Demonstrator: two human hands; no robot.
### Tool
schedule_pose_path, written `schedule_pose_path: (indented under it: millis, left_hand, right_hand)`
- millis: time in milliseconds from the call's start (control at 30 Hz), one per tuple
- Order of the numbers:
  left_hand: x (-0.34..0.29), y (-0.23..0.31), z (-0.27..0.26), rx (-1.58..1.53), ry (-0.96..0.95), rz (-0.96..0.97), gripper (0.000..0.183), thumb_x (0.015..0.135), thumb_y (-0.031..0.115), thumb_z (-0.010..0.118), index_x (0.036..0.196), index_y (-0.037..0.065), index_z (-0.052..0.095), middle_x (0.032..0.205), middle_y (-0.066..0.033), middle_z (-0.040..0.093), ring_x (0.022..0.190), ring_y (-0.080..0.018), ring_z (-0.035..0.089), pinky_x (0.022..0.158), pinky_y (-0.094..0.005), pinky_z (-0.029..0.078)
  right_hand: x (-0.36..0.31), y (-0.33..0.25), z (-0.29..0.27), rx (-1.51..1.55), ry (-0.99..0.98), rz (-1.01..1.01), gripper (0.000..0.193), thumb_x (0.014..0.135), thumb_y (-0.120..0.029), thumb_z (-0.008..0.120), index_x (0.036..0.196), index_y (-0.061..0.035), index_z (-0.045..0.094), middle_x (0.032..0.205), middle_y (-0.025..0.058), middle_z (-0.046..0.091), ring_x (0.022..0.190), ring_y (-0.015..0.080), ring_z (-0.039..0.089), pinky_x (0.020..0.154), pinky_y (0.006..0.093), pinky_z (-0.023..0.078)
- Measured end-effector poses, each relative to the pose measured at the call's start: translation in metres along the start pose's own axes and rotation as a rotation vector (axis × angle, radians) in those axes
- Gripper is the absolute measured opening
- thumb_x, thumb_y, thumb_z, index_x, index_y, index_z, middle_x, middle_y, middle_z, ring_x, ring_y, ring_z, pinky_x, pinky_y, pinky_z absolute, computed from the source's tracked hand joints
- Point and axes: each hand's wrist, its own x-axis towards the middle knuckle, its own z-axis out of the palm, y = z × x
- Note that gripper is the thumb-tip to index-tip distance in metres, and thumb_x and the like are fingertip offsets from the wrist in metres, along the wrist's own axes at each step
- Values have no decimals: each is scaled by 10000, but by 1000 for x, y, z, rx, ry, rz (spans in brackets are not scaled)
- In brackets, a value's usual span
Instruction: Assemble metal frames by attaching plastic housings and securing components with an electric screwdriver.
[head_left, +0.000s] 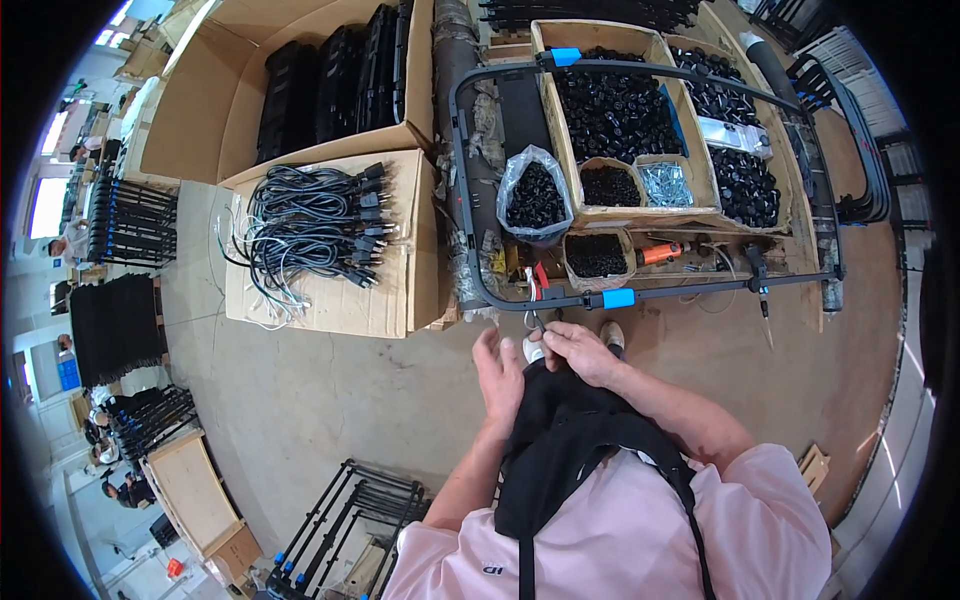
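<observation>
A large black tubular frame with rounded corners and blue clips lies across the bench in front of me. My right hand is closed just below its near edge, thumb and fingers pinched on a short dark cable. The cable runs up to the near tube, where thin white wires and a red tag show. My left hand is raised to the left of it, fingers apart and holding nothing. What lies inside the right fingers is hidden.
Bundled power cords lie on a cardboard box at left; an open carton with black panels stands behind. Wooden bins hold black parts and screws. A bag of black pieces and an orange tool sit nearby. More frames stand behind me.
</observation>
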Motion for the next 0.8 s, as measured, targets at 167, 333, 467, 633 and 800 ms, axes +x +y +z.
schedule_pose_path:
  millis: [167,333,467,633,800]
  left_hand:
    - [-28,-38,-30,-38,-682,-269,506,1116,331,525,1463,-37,505,1464,-208,580,1383,-287,546,1172,-391,408]
    - [-30,-25,-15,106,-857,1,530,1102,339,549,1504,-6,522,1500,-261,565,1427,-347,529,1200,-409,389]
    - [-28,-43,-23,26,-811,-91,313,1115,323,530,1234,48,618,974,-137,681,953,-283,674,892,-395,533]
    - [-31,-46,-31,-73,-639,-17,337,1135,343,500,1086,49,657,906,-93,649,880,-206,629,841,-355,518]
    - [-32,-63,-23,-64,-620,-113,345,1135,342,502,1095,49,679,936,-74,672,918,-177,626,868,-340,510]
  right_hand:
    - [16,2,11,204,-14,76,291,1146,-217,488,1249,-9,663,966,34,639,866,140,628,807,312,555]
    - [16,4,16,192,48,62,285,1152,-194,471,1260,-8,659,987,25,640,906,134,637,823,301,556]
    - [2,-59,29,-1133,99,-129,323,1044,-296,588,1149,-31,741,1034,176,740,988,348,715,907,458,565]
    - [-6,-136,12,-1354,337,-382,367,979,-365,640,1035,-38,796,1008,206,739,946,431,681,904,510,536]
    - [74,-133,-21,-1399,204,345,470,996,-461,647,1092,-26,797,1016,201,759,964,385,706,918,459,531]
